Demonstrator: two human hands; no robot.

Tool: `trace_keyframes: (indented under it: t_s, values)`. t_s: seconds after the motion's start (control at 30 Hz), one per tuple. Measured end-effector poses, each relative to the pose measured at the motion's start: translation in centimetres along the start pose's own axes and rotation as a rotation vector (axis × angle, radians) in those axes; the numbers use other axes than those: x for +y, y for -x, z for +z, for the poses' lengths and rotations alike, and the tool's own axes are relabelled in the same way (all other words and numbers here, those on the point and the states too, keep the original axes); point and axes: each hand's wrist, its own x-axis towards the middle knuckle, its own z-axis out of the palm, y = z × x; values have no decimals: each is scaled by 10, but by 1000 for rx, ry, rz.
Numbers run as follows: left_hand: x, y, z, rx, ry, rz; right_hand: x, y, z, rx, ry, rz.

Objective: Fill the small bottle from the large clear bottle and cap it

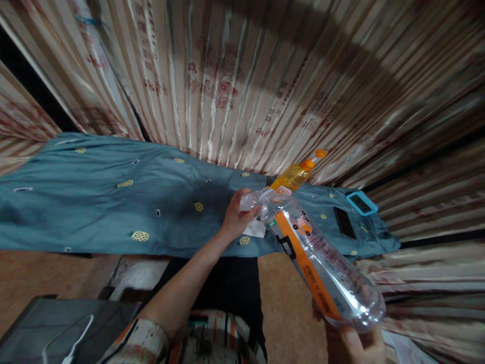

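A large clear plastic bottle (329, 263) with an orange and grey label is held aslant above the cloth-covered table. My right hand (359, 345) grips it round the base, its fingers partly hidden by the plastic. At the neck end, my left hand (238, 215) is closed on a white tissue (248, 203), which is against or very close to the bottle's neck. Another white piece (254, 228) shows just below the left fingers; whether it is the same tissue I cannot tell. Behind the neck is a pump bottle (293, 177) of yellow liquid with an orange top.
Green-blue cloth (94, 202) with pineapple prints covers the narrow table. A black phone (344, 223) and a light-blue framed device (361, 203) lie at its right end. Pleated curtains (220, 76) hang behind and to the right. A white cable (78, 337) rests on a grey surface at lower left.
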Motion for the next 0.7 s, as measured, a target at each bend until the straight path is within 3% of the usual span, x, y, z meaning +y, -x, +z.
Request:
trace_keyframes:
  t_s: [0.17, 0.37, 0.7]
  values:
    - [-4, 0, 0, -4, 3, 16, 5, -2, -7, -16, -4, -1]
    - [-6, 0, -1, -16, 3, 50, 6, 1, -6, 51, -11, 60]
    - [-6, 1, 0, -8, 0, 47, -1, -1, -2, -8, -52, 53]
